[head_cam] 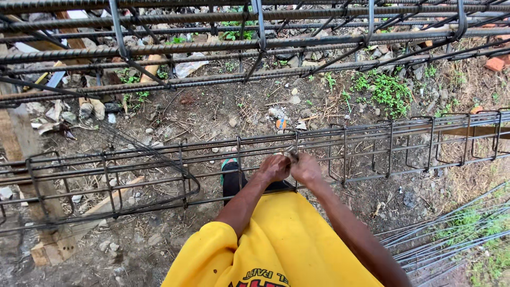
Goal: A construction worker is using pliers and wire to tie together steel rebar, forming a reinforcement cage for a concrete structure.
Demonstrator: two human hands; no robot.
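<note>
A long rebar cage (372, 143) of dark steel bars and square stirrups runs across in front of me at waist height. Both my hands meet at its near top bar, by one stirrup (296, 139). My left hand (274, 168) is curled in a fist against the bar. My right hand (305, 167) is closed right beside it, pinching something small and dark at the joint, probably tie wire or a tool; I cannot tell which. My yellow shirt fills the lower middle.
A second, larger rebar cage (255, 48) spans the top. Loose thin rods (451, 239) lie at the lower right. Wooden planks (69, 234) support the cage at left. The ground is dirt with stones, weeds (385, 87) and scrap; bricks (495, 64) sit upper right.
</note>
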